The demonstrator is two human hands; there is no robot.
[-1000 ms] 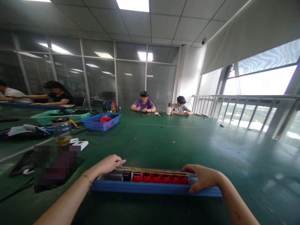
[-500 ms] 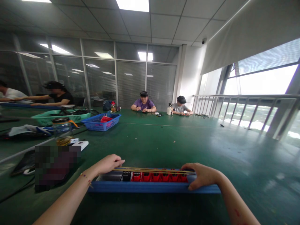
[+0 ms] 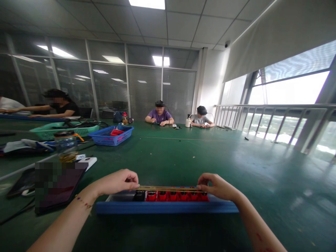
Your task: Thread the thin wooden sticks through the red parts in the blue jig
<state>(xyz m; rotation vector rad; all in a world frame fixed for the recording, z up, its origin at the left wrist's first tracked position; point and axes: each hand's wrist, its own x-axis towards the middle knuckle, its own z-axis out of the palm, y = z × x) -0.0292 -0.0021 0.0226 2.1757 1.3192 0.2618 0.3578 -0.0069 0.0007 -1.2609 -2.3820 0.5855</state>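
In front of me on the table lies a long blue channel-shaped tray point(image 3: 168, 208), holding a row of red blocks point(image 3: 172, 196) with a black block point(image 3: 139, 195) at the left end. Several thin yellowish strands point(image 3: 168, 189) run lengthwise above the row. My left hand point(image 3: 122, 181) pinches their left end, thumb against fingers. At the right end my right hand point(image 3: 215, 185) has the strands between thumb and fingers, its wrist over the tray. Whether the strands are elastic or stiff I cannot tell.
To the left are a dark tablet-like slab point(image 3: 61, 192), a lidded glass jar point(image 3: 66, 147), a blue basket point(image 3: 111, 136) and a green basket point(image 3: 42, 131). Two people sit across the green table point(image 3: 168, 157); others are at far left. A railing point(image 3: 262, 120) lines the right.
My right hand has shifted left off the tray's end, its fingers now closed in a pinch on the strands. The left hand's fingers have curled more. The view has shifted slightly.
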